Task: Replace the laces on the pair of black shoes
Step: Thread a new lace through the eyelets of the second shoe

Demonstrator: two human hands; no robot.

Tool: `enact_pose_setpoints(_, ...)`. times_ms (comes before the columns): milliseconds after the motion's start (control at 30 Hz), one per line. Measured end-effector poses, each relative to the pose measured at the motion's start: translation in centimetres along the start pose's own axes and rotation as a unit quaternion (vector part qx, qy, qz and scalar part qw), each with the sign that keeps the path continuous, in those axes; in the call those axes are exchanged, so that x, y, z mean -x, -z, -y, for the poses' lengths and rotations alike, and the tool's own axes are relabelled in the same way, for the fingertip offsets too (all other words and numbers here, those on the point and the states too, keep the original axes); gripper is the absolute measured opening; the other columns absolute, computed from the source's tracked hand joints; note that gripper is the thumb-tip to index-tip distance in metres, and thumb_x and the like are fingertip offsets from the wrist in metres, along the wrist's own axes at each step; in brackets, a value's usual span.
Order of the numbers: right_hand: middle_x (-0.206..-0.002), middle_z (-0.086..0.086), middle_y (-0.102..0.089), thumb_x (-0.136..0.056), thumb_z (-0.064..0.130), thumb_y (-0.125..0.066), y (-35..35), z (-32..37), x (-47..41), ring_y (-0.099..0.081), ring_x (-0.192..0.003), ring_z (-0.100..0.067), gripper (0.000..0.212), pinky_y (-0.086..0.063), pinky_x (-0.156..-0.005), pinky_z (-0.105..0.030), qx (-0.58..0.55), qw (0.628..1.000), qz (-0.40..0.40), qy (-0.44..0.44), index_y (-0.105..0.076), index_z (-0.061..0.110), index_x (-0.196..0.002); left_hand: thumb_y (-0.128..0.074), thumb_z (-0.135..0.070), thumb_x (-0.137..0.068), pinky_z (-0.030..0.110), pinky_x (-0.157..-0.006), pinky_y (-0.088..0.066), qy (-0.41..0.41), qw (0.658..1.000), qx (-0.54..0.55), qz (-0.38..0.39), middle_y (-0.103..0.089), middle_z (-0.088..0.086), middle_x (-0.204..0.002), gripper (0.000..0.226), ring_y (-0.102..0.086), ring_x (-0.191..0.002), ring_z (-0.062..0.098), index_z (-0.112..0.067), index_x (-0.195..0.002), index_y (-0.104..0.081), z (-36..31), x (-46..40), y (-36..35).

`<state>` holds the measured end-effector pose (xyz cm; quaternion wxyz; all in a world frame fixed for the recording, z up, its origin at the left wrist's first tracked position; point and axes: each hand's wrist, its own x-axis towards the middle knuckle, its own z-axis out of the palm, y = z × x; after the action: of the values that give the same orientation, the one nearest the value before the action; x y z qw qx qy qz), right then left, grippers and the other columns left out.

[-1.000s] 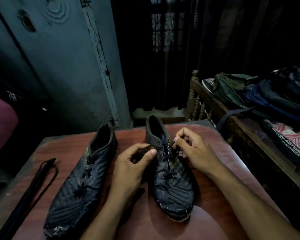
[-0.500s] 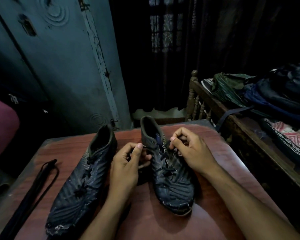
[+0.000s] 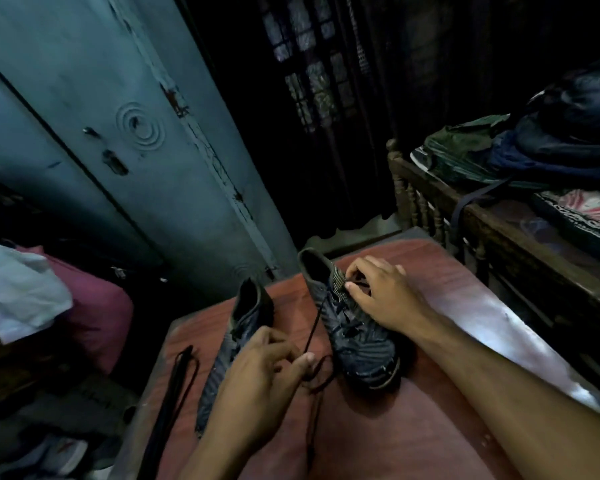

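Black lace (image 3: 313, 329) is being drawn from the right black textured shoe (image 3: 354, 336): left hand (image 3: 257, 379) pinches it, right hand (image 3: 378, 294) pinches at the eyelets; next, free the lower crossings.

Two shoes are sitting side by side on the table (image 3: 447, 289), left shoe (image 3: 243, 320) beside right shoe (image 3: 357, 344); spare laces (image 3: 179, 379) are lying further left.
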<state>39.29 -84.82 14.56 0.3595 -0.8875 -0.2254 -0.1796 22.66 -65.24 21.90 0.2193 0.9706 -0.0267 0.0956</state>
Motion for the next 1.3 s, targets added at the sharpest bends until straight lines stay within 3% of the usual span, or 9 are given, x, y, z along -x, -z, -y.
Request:
enact_pose_setpoints(133,-0.112,0.005,-0.054,-0.090,0.050,-0.059,0.4,1.0,2.8,-0.051,-0.107,-0.022,0.036,-0.039,-0.086,-0.041,0.040,0.999,-0.003,0.010,-0.059,0.026,-0.116,-0.069,-0.034,-0.092,0.017,-0.085,-0.043,0.010,0.990,0.138,-0.027,-0.060,-0.020,-0.100,0.023,-0.060,-0.101,-0.002,-0.032,-0.070,-0.075,-1.7,1.6,2.7)
enact_pose_setpoints(300,-0.118,0.002,-0.052,-0.090,0.038,-0.067,1.3,3.5,7.1,-0.050,-0.112,-0.025,0.034,-0.042,-0.094,-0.044,0.063,0.996,0.039,0.048,-0.059,0.025,-0.120,-0.065,-0.033,-0.087,0.031,-0.102,-0.047,-0.019,0.950,0.309,-0.040,-0.070,-0.010,-0.116,0.024,-0.062,-0.117,0.005,-0.016,-0.074,-0.078,-4.8,3.5,5.0)
enact_pose_setpoints(433,-0.116,0.003,-0.052,-0.090,0.034,-0.062,1.7,5.1,10.3,-0.050,-0.108,-0.023,0.029,-0.043,-0.087,-0.038,0.069,0.994,0.050,0.063,-0.058,0.025,-0.116,-0.066,-0.026,-0.095,0.024,-0.097,-0.048,-0.101,0.914,0.392,-0.019,-0.074,0.003,-0.109,0.025,-0.066,-0.112,0.015,-0.014,-0.076,-0.077,-6.3,4.7,6.4)
enact_pose_setpoints(700,-0.101,0.008,-0.052,-0.086,0.039,-0.051,5.0,8.6,15.1,-0.055,-0.092,-0.022,0.020,-0.044,-0.072,-0.038,0.117,0.985,0.043,0.116,-0.056,0.031,-0.102,-0.054,-0.027,-0.103,0.026,-0.076,-0.046,-0.180,0.917,0.352,0.058,-0.063,0.002,-0.080,0.030,-0.057,-0.077,0.014,-0.012,-0.094,-0.077,-8.3,5.7,8.3)
enact_pose_setpoints(867,-0.106,0.004,-0.064,-0.088,0.022,-0.068,7.4,13.3,17.3,-0.061,-0.091,-0.017,0.036,-0.052,-0.076,-0.030,-0.007,0.959,0.002,0.285,-0.062,0.023,-0.124,-0.048,-0.011,-0.096,0.056,-0.084,-0.052,-0.201,0.940,0.249,0.114,-0.070,0.011,-0.095,0.031,-0.064,-0.088,0.034,-0.027,-0.103,-0.073,-8.7,4.2,8.9)
enact_pose_setpoints(967,-0.095,0.023,-0.060,-0.091,0.030,-0.067,8.7,13.9,17.7,-0.058,-0.077,0.004,0.067,-0.048,-0.071,-0.010,-0.104,0.972,0.004,0.210,-0.039,0.047,-0.149,-0.053,-0.010,-0.097,0.046,-0.078,-0.054,-0.239,0.949,0.164,0.121,-0.067,-0.005,-0.087,0.027,-0.065,-0.083,0.019,-0.030,-0.104,-0.069,-8.7,3.5,8.9)
enact_pose_setpoints(1067,-0.093,0.012,-0.066,-0.093,0.031,-0.071,8.4,12.6,17.9,-0.066,-0.074,-0.008,0.081,-0.055,-0.065,-0.029,-0.163,0.980,-0.016,0.113,-0.021,0.061,-0.150,-0.056,-0.011,-0.103,0.048,-0.073,-0.053,-0.241,0.947,0.166,0.130,-0.067,-0.007,-0.085,0.016,-0.065,-0.079,0.023,-0.026,-0.105,-0.061,-8.3,2.8,8.8)
enact_pose_setpoints(1200,-0.089,0.013,-0.069,-0.089,0.022,-0.077,7.9,11.5,17.5,-0.070,-0.079,-0.012,0.087,-0.055,-0.069,-0.024,-0.221,0.974,-0.044,0.015,-0.025,0.050,-0.153,-0.058,-0.018,-0.104,0.046,-0.064,-0.048,-0.213,0.942,0.207,0.156,-0.069,-0.003,-0.085,0.016,-0.057,-0.070,0.029,-0.027,-0.116,-0.053,-7.1,2.2,8.3)
enact_pose_setpoints(1300,-0.086,0.017,-0.071,-0.089,0.030,-0.076,7.6,9.8,16.7,-0.069,-0.077,-0.005,0.054,-0.055,-0.069,-0.023,-0.209,0.976,-0.041,-0.045,-0.052,0.044,-0.136,-0.060,-0.022,-0.102,0.044,-0.065,-0.047,-0.219,0.931,0.238,0.170,-0.071,0.000,-0.085,0.016,-0.058,-0.071,0.026,-0.027,-0.118,-0.057,-6.7,2.4,7.7)
